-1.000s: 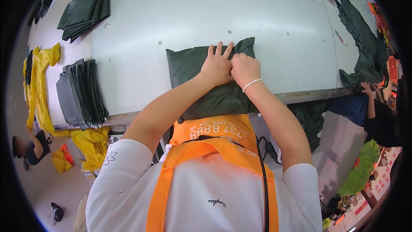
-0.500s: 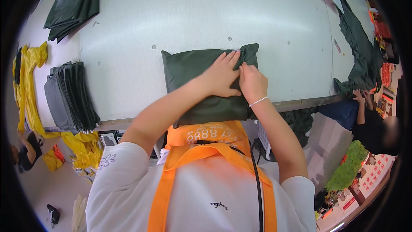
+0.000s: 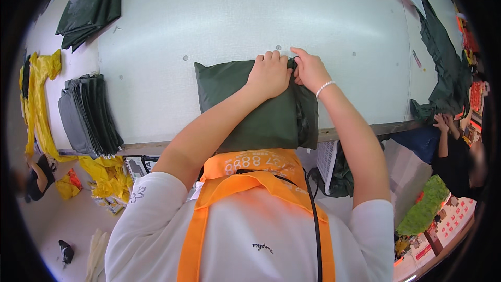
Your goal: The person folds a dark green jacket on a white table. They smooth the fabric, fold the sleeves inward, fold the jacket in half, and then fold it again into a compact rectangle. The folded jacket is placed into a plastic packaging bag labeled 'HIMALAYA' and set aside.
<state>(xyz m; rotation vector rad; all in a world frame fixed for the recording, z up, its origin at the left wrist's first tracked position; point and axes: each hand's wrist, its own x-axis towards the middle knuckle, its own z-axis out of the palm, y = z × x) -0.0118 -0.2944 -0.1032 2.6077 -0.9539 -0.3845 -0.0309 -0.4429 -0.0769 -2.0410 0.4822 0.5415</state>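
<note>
A folded bundle of dark green, slightly shiny cloth [image 3: 245, 120] lies on the table's near edge in front of me. My left hand [image 3: 270, 75] rests on its upper part, with the fingers curled over the far edge, gripping the cloth. At the far right corner, my right hand [image 3: 309, 70] pinches the edge of a narrow folded strip, its index finger sticking out. Both hands are close together, a small gap of cloth between them. A pearl bracelet [image 3: 324, 88] circles my right wrist.
To the left stand a pile of folded dark green pieces [image 3: 91, 115] and another flat stack [image 3: 91, 10] farther off. Yellow cloth [image 3: 42, 104] hangs over the left edge. Loose green cloth [image 3: 443, 62] lies at the right, near a co-worker's hands [image 3: 444, 121]. A pen [image 3: 417, 58] lies nearby.
My left hand has gone from lying flat to curling over the far edge. My right hand has turned and opened its index finger outward; the upturned corner now lies folded down along the right side.
</note>
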